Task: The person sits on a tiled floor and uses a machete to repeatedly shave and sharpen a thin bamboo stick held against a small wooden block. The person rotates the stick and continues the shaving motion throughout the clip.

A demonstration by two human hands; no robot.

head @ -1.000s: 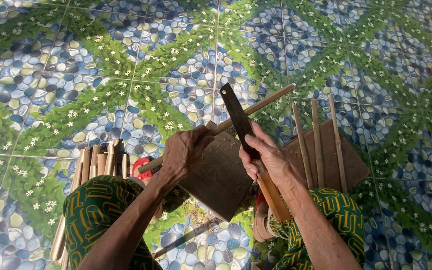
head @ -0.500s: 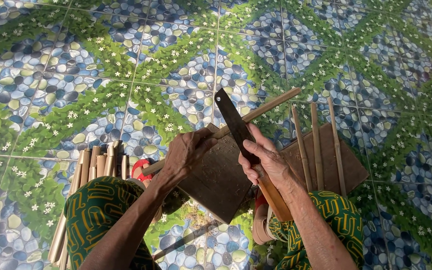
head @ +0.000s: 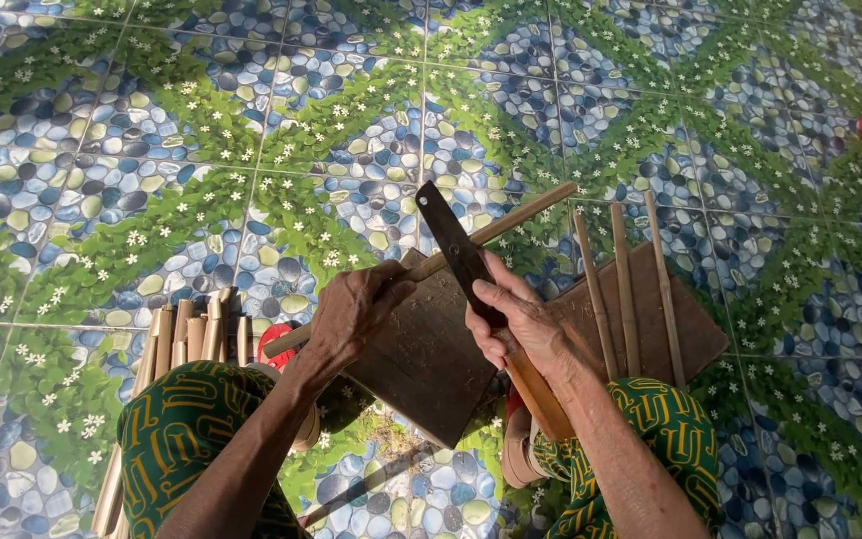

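Bamboo stick (head: pixel 511 225) lay pinched in the left hand (head: pixel 351 314), steadied across the board (head: pixel 421 364). Right hand (head: pixel 516 324) wrapped the knife (head: pixel 461 250) over the stick, blade angled to shave. Spare sticks (head: pixel 626 289) rested right of the board.

Green clothing, yellow swirl pattern

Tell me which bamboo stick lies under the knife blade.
The long bamboo stick held in the left hand; it crosses the board diagonally, while three others lie side by side at the right.

Dark knife blade (head: pixel 456 250) crosses a slanted, seemingly bamboo stick (head: pixel 511 222).
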